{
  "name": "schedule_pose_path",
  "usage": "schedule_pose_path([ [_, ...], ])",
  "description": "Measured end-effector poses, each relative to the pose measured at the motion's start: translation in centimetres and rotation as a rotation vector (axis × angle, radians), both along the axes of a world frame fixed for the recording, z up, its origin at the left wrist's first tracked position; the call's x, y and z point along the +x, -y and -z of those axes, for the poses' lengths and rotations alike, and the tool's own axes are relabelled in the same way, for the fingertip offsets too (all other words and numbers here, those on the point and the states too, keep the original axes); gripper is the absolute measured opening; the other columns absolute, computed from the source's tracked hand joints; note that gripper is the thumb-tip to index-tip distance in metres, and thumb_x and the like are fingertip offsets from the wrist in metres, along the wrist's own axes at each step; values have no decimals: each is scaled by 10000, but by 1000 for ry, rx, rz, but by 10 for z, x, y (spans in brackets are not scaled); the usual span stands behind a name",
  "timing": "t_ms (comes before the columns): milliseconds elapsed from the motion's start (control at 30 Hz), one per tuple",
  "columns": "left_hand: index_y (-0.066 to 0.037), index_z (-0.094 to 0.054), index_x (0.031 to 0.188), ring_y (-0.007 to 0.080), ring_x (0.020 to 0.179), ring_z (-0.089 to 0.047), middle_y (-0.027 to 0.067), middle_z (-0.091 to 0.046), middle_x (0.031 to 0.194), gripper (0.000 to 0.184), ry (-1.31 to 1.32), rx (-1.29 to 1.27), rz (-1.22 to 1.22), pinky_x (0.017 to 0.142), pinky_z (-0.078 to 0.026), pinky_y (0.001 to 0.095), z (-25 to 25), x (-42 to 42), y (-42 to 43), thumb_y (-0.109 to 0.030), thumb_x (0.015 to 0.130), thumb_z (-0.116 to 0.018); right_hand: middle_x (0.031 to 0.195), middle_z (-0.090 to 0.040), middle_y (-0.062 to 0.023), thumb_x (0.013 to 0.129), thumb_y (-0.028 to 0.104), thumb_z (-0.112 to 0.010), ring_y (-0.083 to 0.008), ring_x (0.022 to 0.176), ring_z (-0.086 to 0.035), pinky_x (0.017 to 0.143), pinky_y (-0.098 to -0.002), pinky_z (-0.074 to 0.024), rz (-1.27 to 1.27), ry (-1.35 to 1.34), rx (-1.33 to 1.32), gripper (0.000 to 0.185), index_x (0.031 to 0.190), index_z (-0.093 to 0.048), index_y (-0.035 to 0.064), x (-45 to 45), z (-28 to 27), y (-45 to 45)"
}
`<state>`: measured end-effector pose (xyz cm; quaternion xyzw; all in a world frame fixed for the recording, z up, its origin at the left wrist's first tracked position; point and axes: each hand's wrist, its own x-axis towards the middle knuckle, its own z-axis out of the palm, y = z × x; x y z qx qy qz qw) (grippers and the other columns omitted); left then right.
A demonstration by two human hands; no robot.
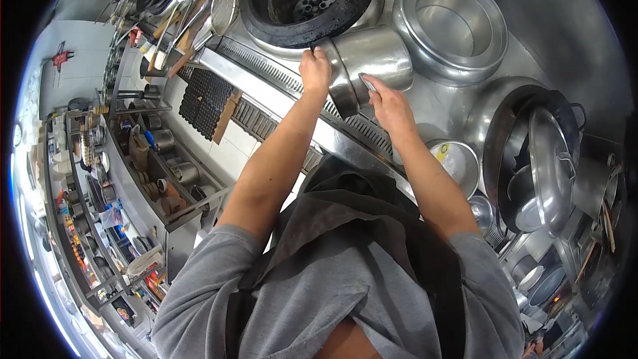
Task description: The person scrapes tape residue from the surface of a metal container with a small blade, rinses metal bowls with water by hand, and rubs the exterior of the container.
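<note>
A large steel pot [375,60] with a wide collar lies tilted on its side over the slotted drain at the stove's front edge. My left hand [316,70] is closed around the pot's collar edge, on the side by the burner. Against the pot's wall, close to the collar, is my right hand [392,108], its fingers pinched together. A small, thin grey piece shows at those fingertips; its kind is too small to tell. The inside of the pot faces away from view.
Beyond the pot is a blackened wok burner [319,3], beside a round steel well [455,23]. Woks with a steel lid [551,169] and a steel bowl [458,163] stand at right. A wire strainer [224,6] lies at left above a black mat [206,101].
</note>
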<state>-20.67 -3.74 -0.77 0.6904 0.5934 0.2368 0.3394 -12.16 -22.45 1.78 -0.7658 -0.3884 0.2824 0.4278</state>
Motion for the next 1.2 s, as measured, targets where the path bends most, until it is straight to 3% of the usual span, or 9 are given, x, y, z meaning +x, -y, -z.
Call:
schedule_pose_path([
  [200, 98, -618, 978, 546, 965, -597, 375, -640, 948, 416, 54, 30, -28, 871, -448, 546, -2, 2, 2, -296, 977, -485, 916, -692, -206, 917, 68, -586, -379, 845, -664, 790, -448, -514, 51, -66, 67, 325, 1224, -671, 135, -4, 0, -25],
  [300, 95, -621, 965, 542, 945, -602, 368, -642, 927, 403, 78, 26, -35, 859, -451, 548, 2, 1, 1, -288, 975, -494, 960, -700, -208, 916, 70, -586, -360, 868, -678, 807, -422, -523, 4, 57, 123, 317, 1214, -680, 127, -9, 1, -29],
  [367, 94, -622, 954, 538, 931, -607, 366, -644, 915, 393, 52, 41, -32, 849, -453, 550, -3, 2, 2, -280, 975, -500, 780, -682, -131, 936, 95, -561, -254, 704, -655, 742, -372, -527, -21, -3, 83, 372, 1287, -652, 175, 3, 0, -29],
  [500, 95, -621, 945, 537, 925, -609, 366, -643, 906, 389, 43, 58, -29, 845, -454, 551, -6, 2, 5, -273, 974, -498, 808, -684, -137, 932, 86, -561, -257, 727, -653, 744, -374, -520, -62, 28, 111, 373, 1280, -657, 182, 7, 6, -33],
  [533, 95, -622, 944, 537, 922, -609, 366, -643, 903, 389, 63, 61, -39, 845, -454, 550, -5, 3, 5, -272, 974, -496, 1120, -681, -196, 925, 79, -566, -377, 1039, -650, 911, -428, -520, -83, 42, 121, 314, 1219, -672, 104, 5, -1, -33],
  [733, 101, -621, 945, 531, 922, -611, 365, -643, 910, 394, 47, 49, -32, 851, -452, 545, -6, 3, 4, -267, 976, -483, 1140, -678, -192, 928, 74, -558, -376, 1055, -644, 928, -423, -511, -82, -15, -11, 311, 1220, -666, 77, 11, -11, -38],
  [1067, 102, -619, 966, 520, 936, -615, 362, -647, 932, 390, 45, -9, -33, 860, -455, 528, -9, 2, 4, -265, 982, -487, 1147, -675, -193, 940, 83, -547, -373, 1059, -644, 920, -423, -517, -92, 37, 63, 322, 1240, -662, 104, 9, -10, -35],
  [1133, 102, -620, 963, 521, 935, -615, 362, -647, 926, 390, 45, 22, -36, 858, -455, 529, -10, 3, 6, -265, 981, -489, 801, -682, -152, 925, 52, -562, -272, 710, -635, 734, -381, -508, -22, -20, 64, 372, 1275, -654, 137, 18, 0, -33],
  [1200, 102, -620, 964, 521, 934, -615, 362, -647, 925, 391, 46, 15, -38, 857, -455, 529, -10, 3, 7, -266, 979, -491, 844, -693, -163, 924, 51, -563, -290, 750, -650, 761, -389, -511, -36, 77, 163, 374, 1277, -652, 137, 7, 12, -32],
])
